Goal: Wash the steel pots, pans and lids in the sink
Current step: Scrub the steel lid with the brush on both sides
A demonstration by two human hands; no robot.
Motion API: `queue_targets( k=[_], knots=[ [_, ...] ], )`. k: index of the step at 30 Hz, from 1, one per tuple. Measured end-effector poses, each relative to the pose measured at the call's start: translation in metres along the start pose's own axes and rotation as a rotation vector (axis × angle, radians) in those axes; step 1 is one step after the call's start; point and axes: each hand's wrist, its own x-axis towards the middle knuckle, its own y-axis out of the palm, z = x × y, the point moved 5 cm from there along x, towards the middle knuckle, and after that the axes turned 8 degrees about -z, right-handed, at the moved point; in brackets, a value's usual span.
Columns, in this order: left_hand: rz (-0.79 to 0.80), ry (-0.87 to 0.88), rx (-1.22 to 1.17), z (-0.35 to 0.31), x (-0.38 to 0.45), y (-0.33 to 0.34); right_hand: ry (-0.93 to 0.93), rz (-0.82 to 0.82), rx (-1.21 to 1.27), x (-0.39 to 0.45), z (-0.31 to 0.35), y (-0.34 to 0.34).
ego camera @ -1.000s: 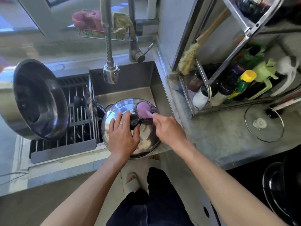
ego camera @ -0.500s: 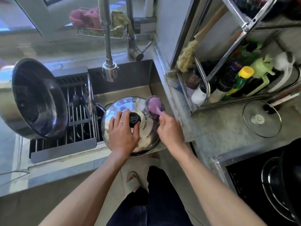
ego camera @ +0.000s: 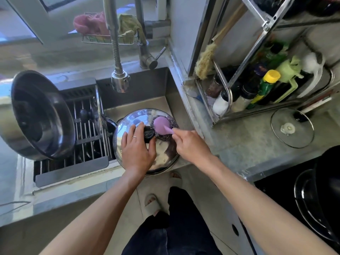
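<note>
Head view, scrubber [ego camera: 161, 126] back beside lid [ego camera: 134, 116] knob [ego camera: 148, 132]

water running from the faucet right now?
No. The faucet head hangs above the sink with no stream under it.

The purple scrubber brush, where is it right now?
In the head view the purple scrubber brush is pressed on the far right part of the steel lid over the sink, held by the right hand, just right of the lid's black knob.
</note>
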Motion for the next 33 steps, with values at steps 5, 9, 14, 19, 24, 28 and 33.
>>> queue_targets(
  k=[5,9,14,19,24,28,33],
  knots=[
    [-0.001,-0.004,0.008,0.0,0.0,0.0,-0.056,-0.067,0.027,0.016,0.011,0.003],
    [0.005,-0.019,0.006,0.0,0.0,-0.001,0.006,-0.01,-0.054,0.042,0.007,0.004],
    [-0.025,-0.011,-0.004,-0.003,-0.001,-0.006,-0.096,0.162,-0.132,0.063,0.023,-0.001],
    [-0.055,0.022,0.005,-0.002,-0.001,-0.003,-0.078,0.161,-0.223,0.075,0.018,-0.01],
    [-0.047,0.038,0.016,0.001,0.001,-0.002,-0.051,0.138,-0.273,0.087,0.02,-0.014],
    [-0.059,0.053,0.012,0.001,0.0,-0.001,-0.213,0.256,-0.302,0.071,0.038,-0.005],
    [-0.06,-0.015,-0.003,0.007,0.0,0.0,-0.184,0.197,-0.339,0.084,0.027,-0.015]
  ],
)
